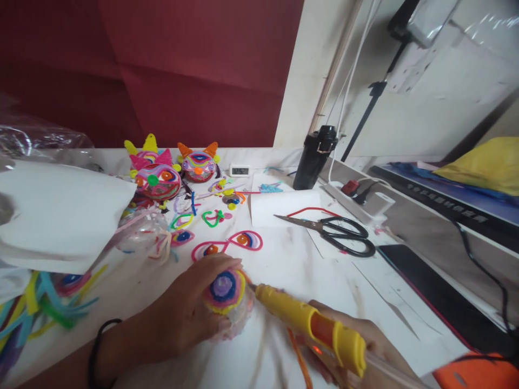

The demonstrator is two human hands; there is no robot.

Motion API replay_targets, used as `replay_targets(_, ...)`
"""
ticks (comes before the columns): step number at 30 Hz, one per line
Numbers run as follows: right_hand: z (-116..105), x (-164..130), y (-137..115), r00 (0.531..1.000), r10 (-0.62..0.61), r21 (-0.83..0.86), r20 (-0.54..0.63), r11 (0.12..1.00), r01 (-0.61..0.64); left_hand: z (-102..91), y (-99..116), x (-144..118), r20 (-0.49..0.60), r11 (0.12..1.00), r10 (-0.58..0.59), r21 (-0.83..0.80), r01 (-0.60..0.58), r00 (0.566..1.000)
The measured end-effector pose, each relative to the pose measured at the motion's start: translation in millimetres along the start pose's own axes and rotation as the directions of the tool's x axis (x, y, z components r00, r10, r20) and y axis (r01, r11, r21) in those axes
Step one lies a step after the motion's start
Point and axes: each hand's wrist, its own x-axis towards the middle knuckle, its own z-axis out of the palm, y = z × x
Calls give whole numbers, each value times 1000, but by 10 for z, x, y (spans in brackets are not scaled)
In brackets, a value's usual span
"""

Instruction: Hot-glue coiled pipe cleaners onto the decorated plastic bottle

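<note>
Head-cam view over a white craft table [292,259]. Left hand [190,308] is cupped around a clear plastic ball [231,310] near the table's front edge, fingers wrapped over its top & side; a coiled pipe-cleaner disc [224,289] in yellow, pink, blue & purple sits on the ball's upper face. Right hand [365,346] is clenched on a yellow & orange hot glue gun [312,324], nozzle tip touching the ball just beside the disc's right edge. To do this bit well, judging by the setup: keep the ball pinned so it can't roll, feed only a small bead at the disc's rim, keep left fingertips away from the hot tip. Just behind lies a pink 2-eye pipe-cleaner piece [229,244]; further back, 2 finished horned faces [174,167]. Black scissors [336,233] lie to the right, well apart; loose pipe cleaners [48,302] sit far left.
</note>
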Motion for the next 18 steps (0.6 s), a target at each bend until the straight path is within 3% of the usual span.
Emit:
replay_targets(2, 43, 15, -49, 997, 62, 93, -43, 994, -58, -5, 3, -2, -5, 1000, -3, 6, 3, 1000)
replay_targets(4, 73, 17, -83, 996, 54, 68, -77, 997, -48, -10, 4, -6, -3, 1000, -14, 12, 14, 1000)
replay_targets(11, 64, 8, -24, 991, 123, 57, -45, 991, -120, -19, 2, -15, 5, 999, -10, 49, 9, 1000)
replay_targets(18, 115, 26, -81, 991, 117, 117, -60, 987, -110, -16, 14, 1, 4, 1000, -19, 1, 19, 1000)
